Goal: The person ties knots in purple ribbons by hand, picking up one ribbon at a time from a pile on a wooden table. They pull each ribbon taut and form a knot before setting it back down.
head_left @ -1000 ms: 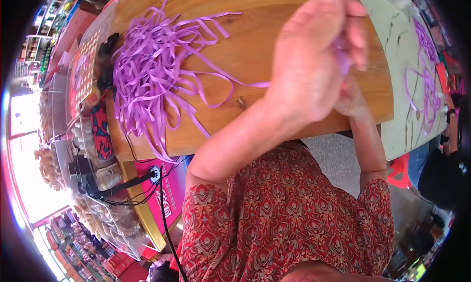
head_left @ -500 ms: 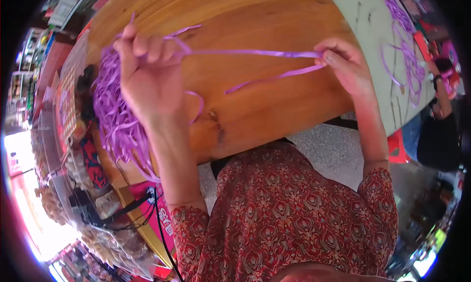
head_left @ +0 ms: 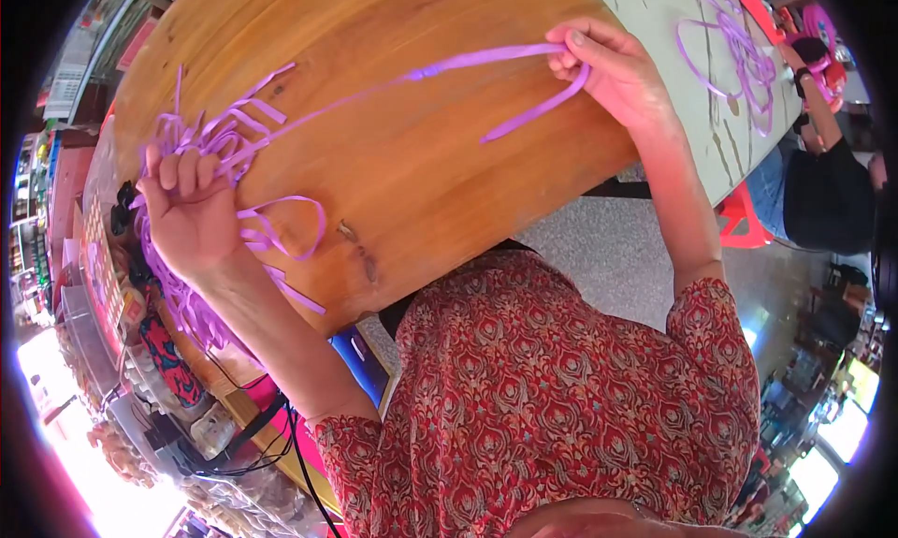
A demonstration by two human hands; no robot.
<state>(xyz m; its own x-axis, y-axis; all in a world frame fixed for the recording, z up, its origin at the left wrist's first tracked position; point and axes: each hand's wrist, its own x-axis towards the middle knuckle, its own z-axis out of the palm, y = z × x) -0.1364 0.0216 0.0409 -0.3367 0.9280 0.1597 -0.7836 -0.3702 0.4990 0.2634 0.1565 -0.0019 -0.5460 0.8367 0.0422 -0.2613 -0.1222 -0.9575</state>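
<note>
A purple ribbon (head_left: 486, 57) stretches across the table from my right hand (head_left: 613, 68) down to my left hand (head_left: 195, 210). My right hand pinches it between thumb and fingers, and a loose tail curves down toward the table. A small knot or join shows partway along the stretched length. On the left, my left hand has its fingers curled around ribbon at the top of a big tangled heap of purple ribbon (head_left: 187, 304). Its palm faces up, and the exact grip is partly hidden by the fingers. Loose ends and loops spread from the heap onto the wood.
Beneath my hands is a curved wooden table (head_left: 449, 154). A pale table (head_left: 645, 5) adjoins on the right, bearing more purple ribbon (head_left: 744, 61). Another person's arm (head_left: 823, 112) reaches in there. Packages and black cables (head_left: 295, 435) crowd the left side.
My left hand has moved left and down onto the ribbon heap. My right hand has gone up and left, and the ribbon between them is longer and more slanted. The view has shifted too.
</note>
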